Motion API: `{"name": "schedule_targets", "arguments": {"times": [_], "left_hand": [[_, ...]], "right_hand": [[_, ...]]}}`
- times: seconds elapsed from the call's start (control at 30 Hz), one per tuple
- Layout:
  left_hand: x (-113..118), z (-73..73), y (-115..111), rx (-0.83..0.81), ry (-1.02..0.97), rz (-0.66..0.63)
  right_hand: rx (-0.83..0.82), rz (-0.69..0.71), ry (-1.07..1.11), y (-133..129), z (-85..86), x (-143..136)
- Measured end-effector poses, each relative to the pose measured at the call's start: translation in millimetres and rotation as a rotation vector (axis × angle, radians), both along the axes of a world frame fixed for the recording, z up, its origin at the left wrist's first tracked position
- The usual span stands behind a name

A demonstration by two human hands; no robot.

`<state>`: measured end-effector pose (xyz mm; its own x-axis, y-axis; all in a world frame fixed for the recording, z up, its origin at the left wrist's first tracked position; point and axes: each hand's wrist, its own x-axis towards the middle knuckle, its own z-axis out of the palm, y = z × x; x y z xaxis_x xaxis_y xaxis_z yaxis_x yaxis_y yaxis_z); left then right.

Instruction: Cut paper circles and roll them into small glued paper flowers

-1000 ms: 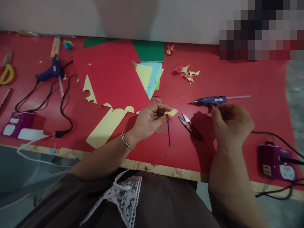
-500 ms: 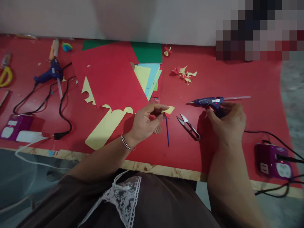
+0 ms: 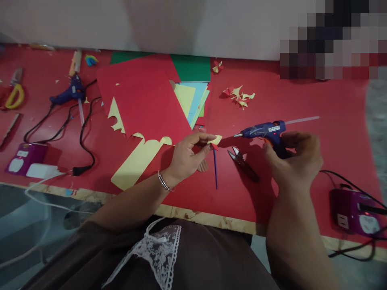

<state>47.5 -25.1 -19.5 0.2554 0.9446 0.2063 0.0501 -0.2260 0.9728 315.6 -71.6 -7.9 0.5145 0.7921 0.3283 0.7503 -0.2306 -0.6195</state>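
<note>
- left hand (image 3: 189,157): fingers clamped on small yellow and red paper pieces (image 3: 215,141); a blue stick (image 3: 215,169) just below them
- right hand (image 3: 296,161): fingers closed around the handle of a blue glue gun (image 3: 263,130), nozzle towards the paper pieces; snips (image 3: 244,164) on the red table (image 3: 187,197) between the hands

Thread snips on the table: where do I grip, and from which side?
I'd pinch the thread snips by the dark handle arms, from the picture's lower right. They lie diagonally, parted blades pointing up-left, so that side avoids the tips.
</note>
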Motion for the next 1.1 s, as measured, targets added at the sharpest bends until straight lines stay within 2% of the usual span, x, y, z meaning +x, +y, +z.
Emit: {"name": "schedule_targets", "arguments": {"times": [0.23, 0.5, 1.1], "left_hand": [[0.4, -2.3, -5.6, -0.012, 0.09, 0.014], [1.7, 2.9, -7.0, 0.012, 0.072, -0.003], [1.7, 2.1, -9.1, -0.031, 0.073, 0.027]], "right_hand": [[0.054, 0.084, -0.058, -7.8, 6.1, -18.1], [0.051, 0.131, -0.102, -12.9, 7.4, -24.6], [0.041, 0.136, -0.185, -14.9, 11.7, -27.2]]}}
